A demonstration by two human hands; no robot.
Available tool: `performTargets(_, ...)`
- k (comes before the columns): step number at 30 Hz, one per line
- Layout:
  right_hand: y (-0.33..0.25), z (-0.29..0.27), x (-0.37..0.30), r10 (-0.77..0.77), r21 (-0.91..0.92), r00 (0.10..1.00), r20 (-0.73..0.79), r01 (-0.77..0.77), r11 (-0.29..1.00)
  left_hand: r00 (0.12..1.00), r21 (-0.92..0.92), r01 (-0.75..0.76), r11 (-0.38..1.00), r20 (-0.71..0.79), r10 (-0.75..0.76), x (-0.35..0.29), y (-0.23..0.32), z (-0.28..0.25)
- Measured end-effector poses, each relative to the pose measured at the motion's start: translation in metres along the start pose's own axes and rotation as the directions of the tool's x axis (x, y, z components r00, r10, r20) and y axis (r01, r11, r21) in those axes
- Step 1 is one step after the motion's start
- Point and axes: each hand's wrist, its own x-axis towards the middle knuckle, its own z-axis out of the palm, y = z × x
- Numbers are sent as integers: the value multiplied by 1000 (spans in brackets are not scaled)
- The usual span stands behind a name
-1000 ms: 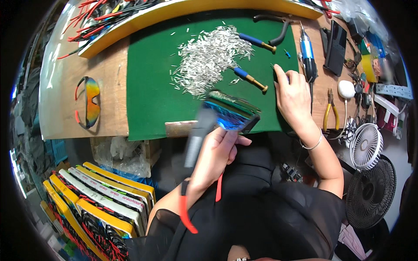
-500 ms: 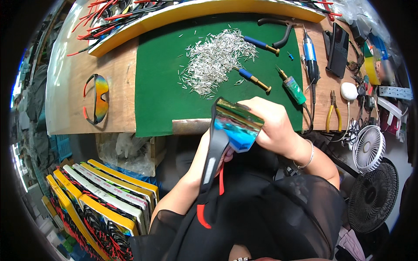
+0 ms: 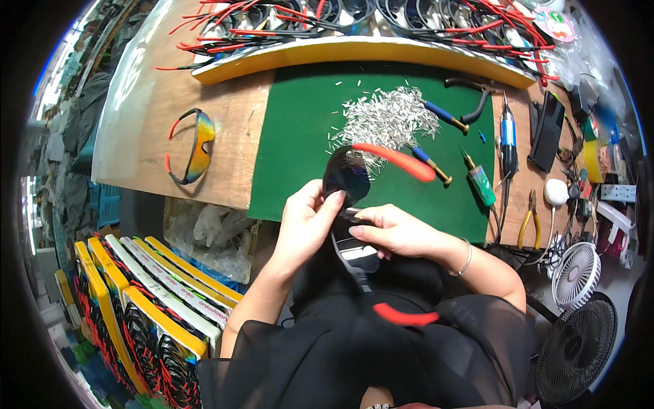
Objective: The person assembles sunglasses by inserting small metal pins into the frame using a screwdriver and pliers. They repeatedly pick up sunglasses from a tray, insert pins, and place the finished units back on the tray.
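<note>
Both of my hands hold a pair of black sunglasses with red temple tips over the near edge of the green mat. My left hand grips the dark lens from the left side. From the right, my right hand pinches the frame at its hinge. One temple points up and right over the mat. The other temple hangs down over my lap. A heap of small metal pins lies on the mat just beyond the glasses.
A finished pair with a mirrored lens lies on the wooden bench at left. Screwdrivers, pliers, a rotary tool and a small white fan sit at right. Trays of glasses stand lower left; more frames line the far edge.
My right hand came back from the mat and joined the left on the sunglasses. The glasses were turned, and one red-tipped temple now swings out over the mat.
</note>
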Motion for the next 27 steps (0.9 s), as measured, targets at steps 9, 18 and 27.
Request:
performTargets(9,33,-32,-11,-319,-444,817,-480,87,892,862,871,165,462,-356,362,58,48,-138)
performTargets(18,48,-27,-15,-613,-672,638,-465,196,714,670,752,107,651,-538,511,58,60,-150)
performTargets(27,48,-20,-20,-655,-717,638,-405,223,661,580,765,197,613,-595,556,24,29,-175)
